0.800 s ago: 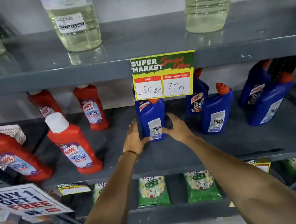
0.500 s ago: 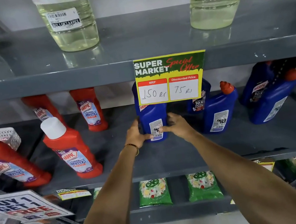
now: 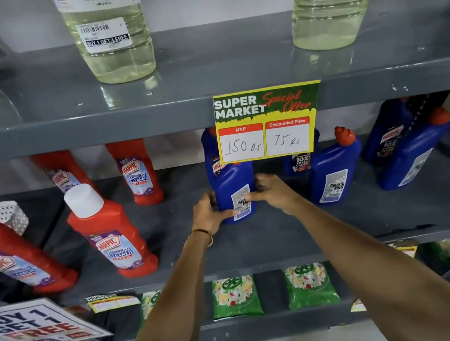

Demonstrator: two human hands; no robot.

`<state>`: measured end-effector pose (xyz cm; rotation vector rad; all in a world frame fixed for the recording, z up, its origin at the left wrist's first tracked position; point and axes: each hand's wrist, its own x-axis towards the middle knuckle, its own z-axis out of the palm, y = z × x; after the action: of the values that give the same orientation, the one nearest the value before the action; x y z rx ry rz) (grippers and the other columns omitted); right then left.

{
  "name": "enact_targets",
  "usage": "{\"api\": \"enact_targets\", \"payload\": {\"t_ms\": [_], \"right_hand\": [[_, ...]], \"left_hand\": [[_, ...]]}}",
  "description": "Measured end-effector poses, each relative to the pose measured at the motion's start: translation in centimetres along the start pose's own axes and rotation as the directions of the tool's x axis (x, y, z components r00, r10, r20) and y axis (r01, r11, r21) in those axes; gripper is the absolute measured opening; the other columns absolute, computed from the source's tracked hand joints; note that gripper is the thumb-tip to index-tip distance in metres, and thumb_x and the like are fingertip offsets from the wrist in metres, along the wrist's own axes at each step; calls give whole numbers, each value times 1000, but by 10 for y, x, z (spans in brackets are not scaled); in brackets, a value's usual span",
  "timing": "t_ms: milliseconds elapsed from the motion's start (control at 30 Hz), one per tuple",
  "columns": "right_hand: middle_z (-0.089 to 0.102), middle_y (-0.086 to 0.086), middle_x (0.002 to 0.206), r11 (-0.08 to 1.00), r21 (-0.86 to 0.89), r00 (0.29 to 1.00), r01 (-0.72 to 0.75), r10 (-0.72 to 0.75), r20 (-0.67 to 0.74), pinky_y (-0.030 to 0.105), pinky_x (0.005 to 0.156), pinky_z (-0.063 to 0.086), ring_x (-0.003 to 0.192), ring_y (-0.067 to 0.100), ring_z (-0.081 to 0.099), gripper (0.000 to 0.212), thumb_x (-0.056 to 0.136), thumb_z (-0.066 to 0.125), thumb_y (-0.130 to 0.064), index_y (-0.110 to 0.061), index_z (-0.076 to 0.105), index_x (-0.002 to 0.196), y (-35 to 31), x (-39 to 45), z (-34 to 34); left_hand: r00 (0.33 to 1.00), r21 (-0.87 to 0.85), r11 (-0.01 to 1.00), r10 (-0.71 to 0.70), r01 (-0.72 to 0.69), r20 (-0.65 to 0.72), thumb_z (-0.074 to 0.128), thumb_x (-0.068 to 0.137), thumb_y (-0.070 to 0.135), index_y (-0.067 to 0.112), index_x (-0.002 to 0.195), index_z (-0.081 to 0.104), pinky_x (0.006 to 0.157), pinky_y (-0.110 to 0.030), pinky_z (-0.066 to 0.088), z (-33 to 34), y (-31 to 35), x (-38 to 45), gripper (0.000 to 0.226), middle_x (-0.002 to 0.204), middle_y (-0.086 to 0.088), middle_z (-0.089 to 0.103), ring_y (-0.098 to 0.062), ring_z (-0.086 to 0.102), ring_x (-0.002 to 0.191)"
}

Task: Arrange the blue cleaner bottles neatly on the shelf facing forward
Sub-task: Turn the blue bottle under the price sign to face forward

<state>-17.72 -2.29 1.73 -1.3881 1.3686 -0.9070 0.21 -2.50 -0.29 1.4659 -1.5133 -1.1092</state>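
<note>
A blue cleaner bottle (image 3: 229,181) stands upright on the middle grey shelf (image 3: 257,241), its back label with a barcode toward me and its top hidden behind a yellow price sign. My left hand (image 3: 209,212) grips its left side and my right hand (image 3: 272,194) grips its right side, thumb on the label. To the right stands a second blue bottle (image 3: 334,168) with a red cap, back label toward me. Behind it is a blue bottle (image 3: 299,160) showing its front. Two more blue bottles (image 3: 408,154) stand at the far right, one behind the other.
The yellow price sign (image 3: 268,123) hangs from the upper shelf edge. Several red cleaner bottles (image 3: 110,231) stand on the left of the same shelf. Clear bleach bottles (image 3: 109,32) are on the shelf above. Green packets (image 3: 235,297) lie on the shelf below.
Both hands have closed around the blue bottle, with the right thumb now on its label. The camera has moved closer and tilted slightly up.
</note>
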Motion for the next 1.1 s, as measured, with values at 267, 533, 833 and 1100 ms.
{"api": "enact_targets", "payload": {"t_ms": [267,533,833,1100], "right_hand": [[62,0,116,994,100,998,34,-39,46,24,84,52,106,15,61,57,70,76,-6,-19,51,119,-22,-14,6],[61,0,123,995,76,995,62,-55,-88,43,99,50,112,15,58,84,54,85,-31,-21,43,126,-27,-18,29],[62,1,123,994,49,995,96,-97,18,41,100,48,114,17,59,70,59,83,-23,-20,51,122,-35,-29,15],[65,2,110,978,206,953,-16,-47,300,44,104,43,112,21,59,36,78,66,-3,-17,58,110,-47,-35,-3]], "left_hand": [[975,61,990,133,-124,-178,85,57,17,12,81,49,63,-35,51,6,5,-20,43,82,-10,64,-21,58,69],[947,214,959,233,-186,-222,79,62,28,13,86,47,52,-16,36,13,11,-35,43,77,2,58,-16,54,65],[945,-278,950,-47,142,325,74,72,9,11,119,52,89,-27,53,-37,-4,-13,52,119,-9,61,-25,57,114],[780,-411,836,-33,365,626,88,48,38,17,125,51,87,-38,57,-30,-4,-16,87,113,-2,69,-21,63,107]]}}
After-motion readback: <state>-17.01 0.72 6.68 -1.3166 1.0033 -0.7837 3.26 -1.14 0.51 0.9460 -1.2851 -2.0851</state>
